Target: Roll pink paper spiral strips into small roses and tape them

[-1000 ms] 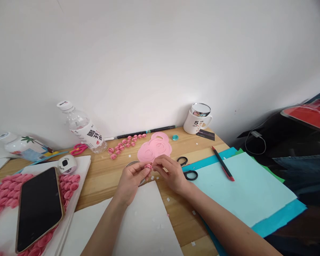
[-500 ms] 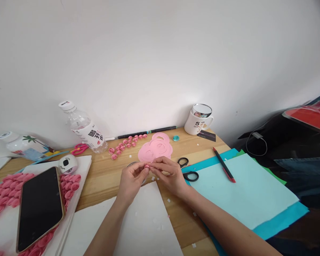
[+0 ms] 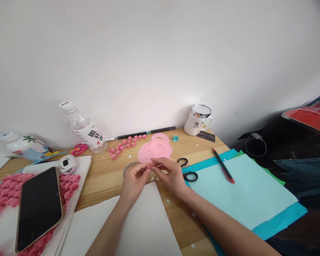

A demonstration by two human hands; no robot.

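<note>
Between my fingertips is a small pink rolled paper flower (image 3: 148,167), partly covered by them. My left hand (image 3: 135,178) pinches it from the left, and my right hand (image 3: 170,175) has its fingertips closed on it from the right. Just beyond my hands lie pink paper spiral cutouts (image 3: 155,147). Several finished pink paper roses (image 3: 122,145) sit in rows behind and to the left. A grey ring, perhaps a tape roll (image 3: 126,168), shows partly behind my left hand. Black-handled scissors (image 3: 191,176) lie right of my right hand.
A white sheet (image 3: 149,217) lies under my forearms. At left are a phone (image 3: 40,209) on pink roses, a water bottle (image 3: 86,129) and pink scissors (image 3: 79,149). At right are a mug (image 3: 198,122), blue paper (image 3: 245,192) and a pen (image 3: 223,165). A wall stands behind.
My left hand has shifted slightly to the right and turned, uncovering more of the grey ring. Both hands keep hold of the pink paper flower.
</note>
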